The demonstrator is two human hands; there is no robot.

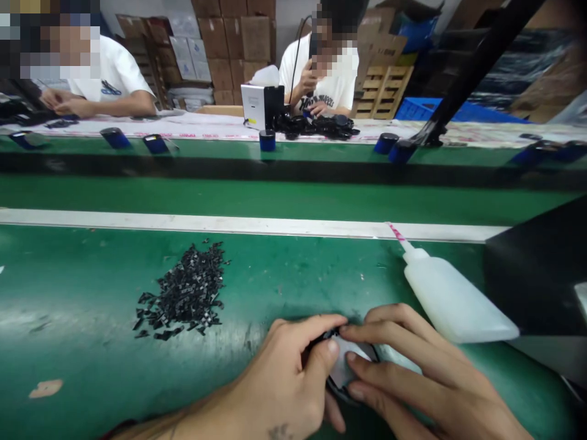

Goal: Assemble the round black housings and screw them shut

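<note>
Here we go, both hands are down on the near green belt (68, 318), and they're closed around a round black part (342, 366) with a pale face! The left hand (284, 385) pinches it from the near side, thumb pressed on the rim, while the right hand (403, 366) wraps over from the far side, fingers curled across the top. Much of the part is hidden, so no telling exactly what that pale face is

Just beside the right hand, a white squeeze bottle (452, 299) lies on the belt, its pink-marked nozzle (397, 232) pointing up and left toward the white strip (229, 223). Well off to the left sits a heap of small black pieces (183, 293), loose and scattered at the edges

Across the line, blue-capped cylinders (266, 140) stand along the far belt. One co-worker (321, 79) in a white T-shirt raises a hand near the head, the other hand down by a pile of black parts (316, 126) next to a white box (261, 107). A second co-worker (110, 76) on the left has both hands on the far bench, with cardboard cartons (233, 43) stacked behind
</note>
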